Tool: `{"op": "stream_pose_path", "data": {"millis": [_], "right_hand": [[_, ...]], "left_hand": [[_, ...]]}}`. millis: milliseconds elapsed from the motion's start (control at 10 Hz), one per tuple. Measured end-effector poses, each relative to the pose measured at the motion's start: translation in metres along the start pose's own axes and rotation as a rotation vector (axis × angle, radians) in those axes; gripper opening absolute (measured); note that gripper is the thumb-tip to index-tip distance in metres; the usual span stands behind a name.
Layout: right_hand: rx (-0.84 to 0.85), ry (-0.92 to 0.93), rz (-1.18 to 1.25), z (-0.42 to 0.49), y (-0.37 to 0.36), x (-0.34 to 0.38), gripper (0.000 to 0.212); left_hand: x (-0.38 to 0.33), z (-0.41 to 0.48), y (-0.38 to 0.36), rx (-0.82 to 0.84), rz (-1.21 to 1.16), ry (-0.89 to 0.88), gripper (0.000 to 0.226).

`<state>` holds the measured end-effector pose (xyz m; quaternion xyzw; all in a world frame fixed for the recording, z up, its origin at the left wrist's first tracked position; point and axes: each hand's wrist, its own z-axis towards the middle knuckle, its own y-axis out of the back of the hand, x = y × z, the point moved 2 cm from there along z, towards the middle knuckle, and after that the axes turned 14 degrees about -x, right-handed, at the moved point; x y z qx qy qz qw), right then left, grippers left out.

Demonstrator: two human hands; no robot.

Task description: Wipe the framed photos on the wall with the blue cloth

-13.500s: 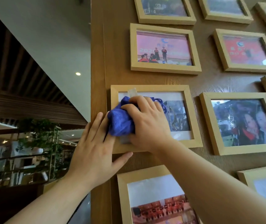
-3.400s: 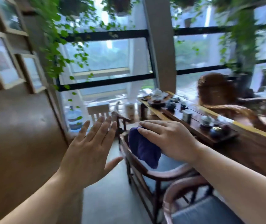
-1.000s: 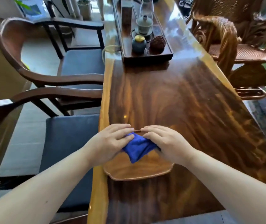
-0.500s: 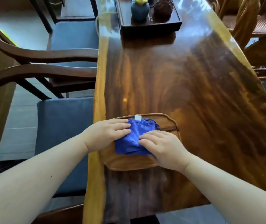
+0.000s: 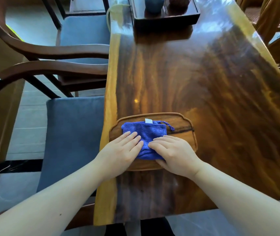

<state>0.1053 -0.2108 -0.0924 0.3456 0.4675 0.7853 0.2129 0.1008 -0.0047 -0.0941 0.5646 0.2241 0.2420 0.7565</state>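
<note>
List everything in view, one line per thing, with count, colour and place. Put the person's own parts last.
blue cloth: one, blue with a white tag, folded flat on the small wooden tray.
small wooden tray: one, brown, at the table's near left edge.
wooden table: one, glossy dark brown with golden edges, fills the middle and right.
dark tray: one, nearly black, far end of the table, holding a blue-grey pot.
armchairs: two, dark wood with blue-grey cushions, left of the table.
rattan chair: one, tan, far right.
left hand: one, flat on the cloth.
right hand: one, pressing the cloth's near right part.
</note>
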Motion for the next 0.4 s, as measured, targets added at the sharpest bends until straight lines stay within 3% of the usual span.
{"op": "stream_pose_path", "data": {"millis": [100,200,400], "right_hand": [[0.115,0.061,-0.003,-0.011,-0.002,-0.006,0.039],[0.236,0.066,0.0,-0.019,0.001,-0.008,0.044],[0.33,0.084,-0.066,-0.008,0.015,-0.007,0.06]], "left_hand": [[-0.003,-0.006,-0.003,0.127,0.051,0.007,0.053],[-0.006,-0.013,-0.006,0.375,0.003,0.111,0.067],[-0.008,-0.015,0.01,0.333,0.161,0.106,0.078]]}}
